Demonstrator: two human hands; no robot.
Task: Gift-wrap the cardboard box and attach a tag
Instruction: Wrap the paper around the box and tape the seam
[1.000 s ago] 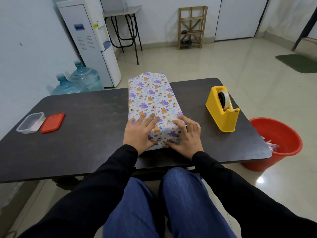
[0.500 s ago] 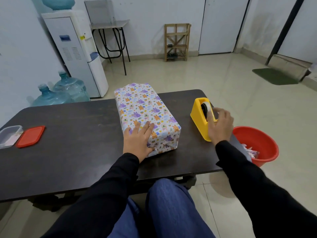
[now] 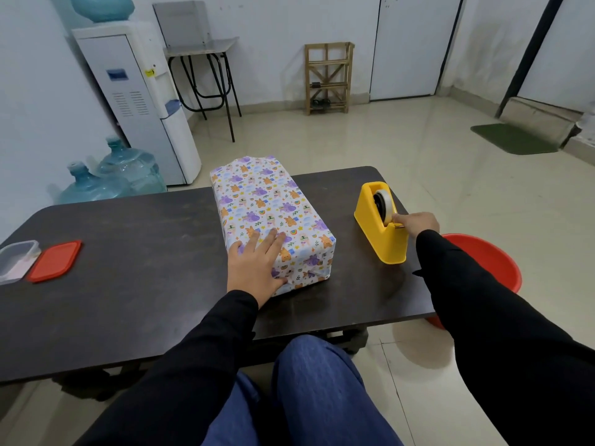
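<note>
The box (image 3: 267, 207), wrapped in white paper with purple and orange cartoon animals, lies lengthwise in the middle of the dark table (image 3: 128, 252). My left hand (image 3: 256, 263) lies flat on its near left corner, fingers straight. To the right stands a yellow tape dispenser (image 3: 380, 226) with a roll of tape. My right hand (image 3: 417, 223) pinches the tape end at the dispenser's cutter. No tag is in view.
A clear plastic container (image 3: 16, 260) and its red lid (image 3: 54, 260) lie at the table's left edge. A red bucket (image 3: 492, 265) stands on the floor right of the table. Water bottles (image 3: 109, 175) and a water dispenser (image 3: 138, 101) stand behind the table at left.
My right hand left the box's near end and went right to the tape dispenser, where it now pinches the tape at the cutter. My left hand stayed on the box.
</note>
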